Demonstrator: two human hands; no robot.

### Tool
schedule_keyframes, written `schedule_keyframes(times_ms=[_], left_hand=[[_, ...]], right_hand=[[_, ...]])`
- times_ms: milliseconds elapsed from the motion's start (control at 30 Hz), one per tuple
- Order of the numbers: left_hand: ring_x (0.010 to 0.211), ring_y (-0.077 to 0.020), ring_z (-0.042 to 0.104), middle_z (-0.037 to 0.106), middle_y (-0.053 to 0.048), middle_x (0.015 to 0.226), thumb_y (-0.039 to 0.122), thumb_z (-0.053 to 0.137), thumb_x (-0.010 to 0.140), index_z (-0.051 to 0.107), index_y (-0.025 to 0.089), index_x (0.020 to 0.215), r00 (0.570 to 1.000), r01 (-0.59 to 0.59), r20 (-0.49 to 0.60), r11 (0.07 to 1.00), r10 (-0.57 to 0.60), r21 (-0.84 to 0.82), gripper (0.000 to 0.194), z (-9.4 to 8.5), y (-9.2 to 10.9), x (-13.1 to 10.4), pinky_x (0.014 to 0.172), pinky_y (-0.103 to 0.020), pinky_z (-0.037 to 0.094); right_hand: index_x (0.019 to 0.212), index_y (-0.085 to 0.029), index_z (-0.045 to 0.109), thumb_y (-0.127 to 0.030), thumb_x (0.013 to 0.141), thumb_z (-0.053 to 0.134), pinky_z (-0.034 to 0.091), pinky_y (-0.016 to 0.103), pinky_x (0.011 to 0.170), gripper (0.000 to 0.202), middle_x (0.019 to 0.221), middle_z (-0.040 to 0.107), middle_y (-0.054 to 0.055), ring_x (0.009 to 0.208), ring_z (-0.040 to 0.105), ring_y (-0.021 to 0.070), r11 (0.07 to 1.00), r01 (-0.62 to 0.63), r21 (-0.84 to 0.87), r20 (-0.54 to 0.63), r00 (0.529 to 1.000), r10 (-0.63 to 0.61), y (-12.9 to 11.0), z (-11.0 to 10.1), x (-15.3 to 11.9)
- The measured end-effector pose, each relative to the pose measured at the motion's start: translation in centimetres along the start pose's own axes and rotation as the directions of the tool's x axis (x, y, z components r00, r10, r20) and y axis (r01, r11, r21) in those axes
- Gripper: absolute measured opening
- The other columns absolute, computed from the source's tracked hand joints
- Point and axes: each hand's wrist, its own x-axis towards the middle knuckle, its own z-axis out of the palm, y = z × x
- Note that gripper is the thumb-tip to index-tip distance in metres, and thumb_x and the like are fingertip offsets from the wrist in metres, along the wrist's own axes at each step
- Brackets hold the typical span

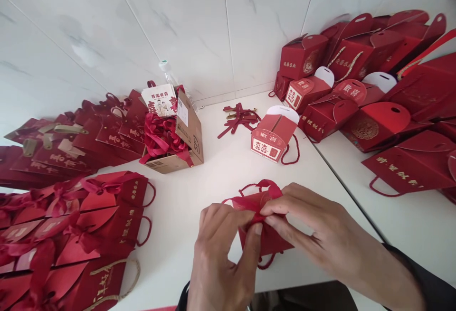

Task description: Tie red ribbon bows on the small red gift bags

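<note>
At the far left, bow-tied boxes (89,221) are packed edge to edge, with red bags (83,142) crowded behind. A cardboard box (190,133) is filled with looped ribbons (162,133). Between the bow-tied boxes and the left hand (223,249), a wide strip of white tabletop (171,206) is left bare. A red ribbon (272,188) is pinched by the left thumb and forefinger atop a red box (278,242), which is placed near the front edge. Behind it, open surface is seen around scattered strips (240,117) and a white-handled box (272,140). The ribbon is also pinched by the right hand (320,216), fingers bent. Beyond a table seam (349,193), stacked boxes (366,130) are crammed together.
</note>
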Motion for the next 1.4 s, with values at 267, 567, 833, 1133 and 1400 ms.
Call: schedule_keyframes(times_ms=[267,567,833,1133,1400], left_hand=[[0.096,-0.0155,0.063,0.069,-0.002,0.102,0.021,0.061,0.099,0.07,0.028,0.102,0.996,0.087,0.034,0.989,-0.083,-0.122,0.011,1.0,-0.8,-0.1,0.08,-0.025,0.054],[0.082,-0.0121,0.061,0.064,0.004,0.086,0.023,0.068,0.096,0.064,0.026,0.091,0.874,0.312,-0.33,0.933,-0.356,-0.181,0.006,1.8,-0.9,-1.4,0.074,-0.022,0.05],[0.076,-0.011,0.057,0.068,0.005,0.087,0.019,0.064,0.097,0.07,0.029,0.102,0.923,0.254,-0.288,0.967,-0.254,-0.038,0.013,1.4,-1.1,-1.2,0.069,-0.02,0.048],[0.1,-0.0142,0.063,0.065,0.0,0.106,0.014,0.066,0.095,0.076,0.034,0.11,0.921,0.2,-0.311,0.97,-0.234,-0.139,0.027,1.4,-0.6,-0.9,0.084,-0.024,0.05],[0.071,-0.0143,0.065,0.076,-0.007,0.091,0.045,0.061,0.101,0.072,0.019,0.094,0.844,0.486,0.12,0.651,-0.523,-0.583,0.028,1.1,0.0,0.2,0.066,-0.024,0.054]], right_hand=[[0.114,-0.03,0.061,-0.026,0.107,0.053,0.056,0.026,0.08,0.011,0.102,0.07,0.0,0.092,0.07,0.0153,0.996,-0.08,0.029,-0.029,0.996,0.081,0.0,-0.2,0.1],[0.102,-0.026,0.069,-0.027,0.105,0.048,0.059,0.035,0.071,0.021,0.093,0.07,0.004,0.08,0.072,0.0215,0.938,-0.197,-0.285,-0.152,0.976,0.158,2.4,-0.4,-1.0],[0.105,-0.029,0.067,-0.019,0.106,0.05,0.059,0.029,0.085,0.019,0.095,0.067,-0.001,0.085,0.071,0.0159,0.97,-0.041,-0.238,-0.074,0.997,0.024,1.2,-1.3,-0.7],[0.111,-0.03,0.064,-0.018,0.105,0.057,0.054,0.016,0.084,0.014,0.098,0.069,-0.006,0.084,0.069,0.0079,1.0,-0.017,-0.01,-0.049,0.999,0.017,0.0,-1.2,0.7],[0.111,-0.031,0.063,-0.019,0.104,0.059,0.052,0.015,0.081,0.014,0.1,0.073,-0.008,0.087,0.07,0.0064,0.998,-0.021,0.054,-0.063,0.998,0.025,-0.1,-1.0,0.8]])
